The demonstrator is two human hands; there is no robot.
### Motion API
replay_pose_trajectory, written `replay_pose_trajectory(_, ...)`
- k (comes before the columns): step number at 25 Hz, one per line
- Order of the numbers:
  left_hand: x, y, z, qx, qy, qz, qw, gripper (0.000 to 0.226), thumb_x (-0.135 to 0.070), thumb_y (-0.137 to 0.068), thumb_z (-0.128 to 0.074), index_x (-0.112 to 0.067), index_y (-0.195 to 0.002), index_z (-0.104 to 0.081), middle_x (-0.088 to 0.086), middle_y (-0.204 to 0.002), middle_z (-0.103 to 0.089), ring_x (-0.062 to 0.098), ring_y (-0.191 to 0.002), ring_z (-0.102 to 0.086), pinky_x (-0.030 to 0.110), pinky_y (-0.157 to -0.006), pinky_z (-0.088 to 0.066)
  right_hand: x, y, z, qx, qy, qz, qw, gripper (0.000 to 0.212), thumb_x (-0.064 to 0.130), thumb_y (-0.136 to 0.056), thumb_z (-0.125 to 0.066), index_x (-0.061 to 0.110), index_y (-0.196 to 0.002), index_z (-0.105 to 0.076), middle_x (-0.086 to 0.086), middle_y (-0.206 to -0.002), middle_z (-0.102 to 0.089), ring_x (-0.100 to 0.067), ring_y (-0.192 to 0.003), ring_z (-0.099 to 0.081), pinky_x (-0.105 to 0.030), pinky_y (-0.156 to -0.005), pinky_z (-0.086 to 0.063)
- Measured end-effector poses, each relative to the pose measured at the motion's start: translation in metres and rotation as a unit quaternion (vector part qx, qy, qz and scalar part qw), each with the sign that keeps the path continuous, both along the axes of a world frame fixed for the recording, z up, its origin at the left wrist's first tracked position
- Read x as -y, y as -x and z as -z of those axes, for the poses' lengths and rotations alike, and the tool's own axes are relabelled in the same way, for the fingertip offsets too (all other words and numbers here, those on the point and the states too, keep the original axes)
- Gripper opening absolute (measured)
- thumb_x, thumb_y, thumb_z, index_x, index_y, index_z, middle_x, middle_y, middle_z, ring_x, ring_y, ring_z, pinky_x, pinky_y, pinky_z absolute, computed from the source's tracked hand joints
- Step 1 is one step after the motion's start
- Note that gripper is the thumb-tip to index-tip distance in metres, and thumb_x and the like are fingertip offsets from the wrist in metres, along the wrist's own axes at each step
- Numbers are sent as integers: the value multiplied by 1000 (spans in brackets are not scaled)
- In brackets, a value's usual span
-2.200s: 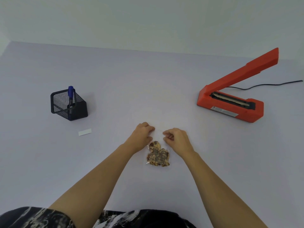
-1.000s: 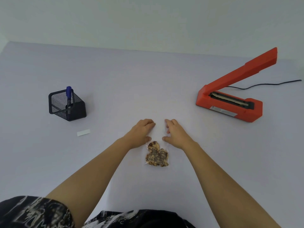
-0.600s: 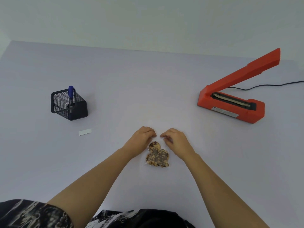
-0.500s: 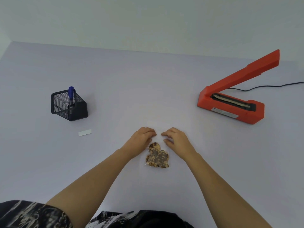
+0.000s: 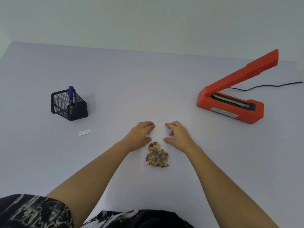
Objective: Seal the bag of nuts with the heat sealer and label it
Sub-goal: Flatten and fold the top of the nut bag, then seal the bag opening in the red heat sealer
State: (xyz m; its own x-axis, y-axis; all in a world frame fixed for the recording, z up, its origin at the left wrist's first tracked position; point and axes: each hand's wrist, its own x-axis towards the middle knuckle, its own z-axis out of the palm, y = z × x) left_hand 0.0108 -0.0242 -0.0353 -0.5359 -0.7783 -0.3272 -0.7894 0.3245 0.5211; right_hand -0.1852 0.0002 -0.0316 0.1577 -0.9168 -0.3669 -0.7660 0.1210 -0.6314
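A clear bag of nuts (image 5: 157, 156) lies flat on the white table, the nuts bunched in its near end. My left hand (image 5: 141, 134) and my right hand (image 5: 178, 135) lie flat on the bag's empty far part, one on each side, with fingers stretched forward and thumbs close to the nuts. The red heat sealer (image 5: 230, 106) stands at the right with its arm raised. At the left lies a small white label (image 5: 84, 132).
A black mesh pen holder (image 5: 69, 104) with a blue pen (image 5: 71, 94) stands at the left, behind the label. The sealer's black cable (image 5: 263, 86) runs off to the right edge. A wall borders the table's far side.
Half a second ago both hands had curled fingers close together over the bag's top. Now the fingers are stretched out flat and the hands sit slightly further apart.
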Motion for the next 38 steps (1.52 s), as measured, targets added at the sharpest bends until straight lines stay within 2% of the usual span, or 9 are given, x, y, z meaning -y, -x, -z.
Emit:
replay_pose_trajectory(4, -8, -1, 1, -23, 34, -20, 999, 50, -14, -87, -61, -6, -134, -44, 8, -141, -42, 24, -129, -37, 32, -109, -29, -11, -3, -1, 14, 30, 6, 999, 53, 10, -83, -63, 13, -132, -42, -4, -117, -43, -12, -85, -50, -27, -86, -46)
replay_pose_trajectory(8, -19, -1, 5, -65, 74, 25, 995, 25, -1, -87, -56, -1, -111, -63, 14, -117, -62, 31, -108, -55, 40, -94, -46, -20, -5, 3, 5, 84, -41, 996, 22, 3, -85, -56, 10, -105, -64, -6, -102, -59, -18, -87, -57, -29, -81, -48)
replay_pose_trajectory(10, -17, -2, 5, -62, 68, 16, 996, 26, -2, -88, -56, -1, -113, -63, 13, -119, -62, 30, -111, -54, 39, -97, -44, -19, -4, 5, 2, 85, -40, 996, 19, 5, -85, -58, 9, -100, -68, -7, -99, -62, -20, -89, -60, -27, -80, -48)
replay_pose_trajectory(14, -9, 0, 1, -25, 28, -11, 999, 45, -13, -89, -58, -6, -133, -47, 8, -139, -46, 24, -127, -39, 29, -109, -29, -15, 1, 4, 3, 69, -6, 998, 32, 11, -84, -63, 7, -116, -61, -8, -108, -57, -18, -92, -57, -28, -87, -47)
replay_pose_trajectory(19, -2, 1, -6, -6, -13, -21, 1000, 58, -17, -87, -61, -8, -139, -38, 5, -146, -36, 22, -134, -30, 29, -112, -23, -8, 0, 0, 12, 9, 27, 1000, 58, 14, -82, -66, 6, -134, -42, -6, -117, -42, -11, -89, -50, -21, -87, -43)
replay_pose_trajectory(24, 3, 10, -12, -3, -28, -46, 999, 50, -15, -84, -54, -4, -132, -46, 8, -139, -43, 24, -127, -36, 28, -106, -28, -7, -7, 2, 66, -7, 140, 988, 56, 7, -72, -70, 9, -125, -52, -3, -108, -44, -13, -81, -56, -20, -77, -46)
replay_pose_trajectory(30, 11, 23, -30, -121, 9, -165, 979, 36, -3, -79, -54, -8, -115, -60, 5, -122, -57, 20, -116, -47, 18, -93, -29, -14, 5, -6, 186, 61, 321, 927, 33, 8, -79, -67, 15, -111, -60, 0, -90, -55, -7, -69, -55, -7, -65, -47)
replay_pose_trajectory(34, 29, 63, -52, -167, 26, -158, 973, 41, -1, -82, -52, -10, -121, -58, 5, -126, -57, 18, -116, -50, 21, -95, -35, -7, 58, -18, 99, 212, 456, 859, 22, 6, -83, -59, 8, -106, -60, -9, -98, -55, -15, -78, -53, -17, -71, -45)
replay_pose_trajectory(38, 49, 132, -62, -163, -65, -111, 978, 54, -2, -86, -49, -11, -139, -40, 8, -141, -46, 19, -126, -47, 21, -98, -36, -1, 139, -32, -12, 283, 556, 781, 44, 2, -78, -57, -3, -120, -45, -23, -123, -46, -29, -110, -48, -24, -93, -36)
